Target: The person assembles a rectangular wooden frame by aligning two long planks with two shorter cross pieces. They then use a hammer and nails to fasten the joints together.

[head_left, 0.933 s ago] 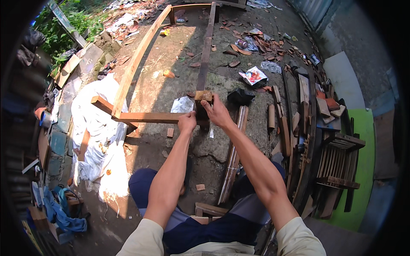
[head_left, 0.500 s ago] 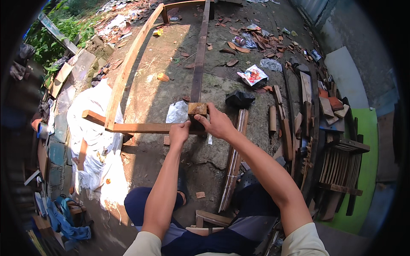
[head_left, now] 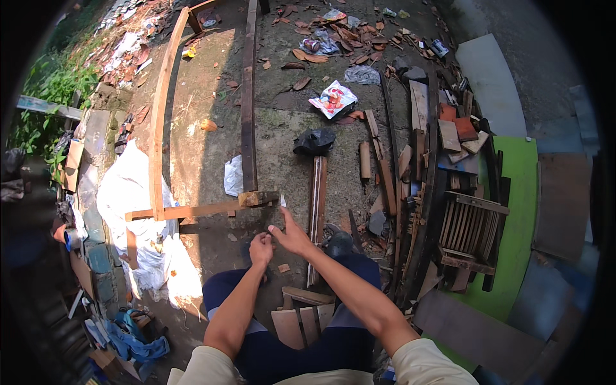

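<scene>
A wooden frame lies in front of me: a pale long beam [head_left: 158, 128], a dark long beam [head_left: 248, 109] and a brown crosspiece [head_left: 192, 210] at its near end. At the crosspiece's right end, a short square block [head_left: 258, 198] meets the dark beam. Both hands are apart from the frame, just nearer to me than the block. My left hand [head_left: 261, 249] has its fingers curled together; whatever they may hold is hidden. Beside it, my right hand [head_left: 292, 236] is open, fingers stretched forward and thumb toward the left hand.
A white sheet [head_left: 128, 186] lies under the frame's left corner. To the right are a long wooden strip [head_left: 317, 212], a black plastic bag [head_left: 314, 142], piled wood scraps [head_left: 449, 135] and a slatted wooden piece [head_left: 471, 224]. Short boards [head_left: 289, 328] lie between my legs.
Both hands have let go of the block at the frame's corner and drawn back toward me. The block now appears tipped onto its side. The view has shifted to the right.
</scene>
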`<action>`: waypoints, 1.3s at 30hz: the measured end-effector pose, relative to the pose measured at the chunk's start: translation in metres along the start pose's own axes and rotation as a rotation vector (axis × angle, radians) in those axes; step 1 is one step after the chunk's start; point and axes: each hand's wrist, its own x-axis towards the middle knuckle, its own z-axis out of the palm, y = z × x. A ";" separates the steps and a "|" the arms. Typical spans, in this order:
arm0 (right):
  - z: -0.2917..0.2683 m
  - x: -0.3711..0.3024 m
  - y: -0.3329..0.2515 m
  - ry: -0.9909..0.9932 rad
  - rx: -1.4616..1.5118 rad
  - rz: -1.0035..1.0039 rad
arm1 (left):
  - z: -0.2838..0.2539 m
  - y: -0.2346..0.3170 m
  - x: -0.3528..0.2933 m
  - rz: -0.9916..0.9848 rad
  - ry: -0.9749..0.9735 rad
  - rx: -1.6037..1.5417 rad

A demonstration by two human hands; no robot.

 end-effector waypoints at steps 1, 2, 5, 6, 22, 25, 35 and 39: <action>-0.008 -0.034 0.005 -0.044 0.173 0.140 | 0.003 0.011 -0.042 0.083 -0.076 0.040; -0.021 -0.072 0.002 -0.044 0.243 0.199 | 0.000 0.045 -0.097 0.132 -0.087 0.226; -0.062 -0.193 -0.009 0.030 0.369 0.359 | 0.019 0.059 -0.198 0.222 -0.192 0.287; -0.075 -0.222 -0.003 0.067 0.408 0.372 | 0.019 0.095 -0.243 0.263 -0.204 0.333; -0.329 -0.259 -0.214 0.302 0.660 0.336 | -0.005 0.372 -0.367 0.523 -0.407 0.025; -0.347 -0.215 -0.241 0.222 0.607 0.276 | -0.009 0.409 -0.330 0.512 -0.452 0.011; -0.488 -0.046 -0.312 0.146 0.296 0.365 | 0.017 0.589 -0.227 0.316 -0.345 -0.321; -0.532 0.003 -0.339 0.098 0.266 0.434 | 0.012 0.662 -0.198 0.291 -0.366 -0.328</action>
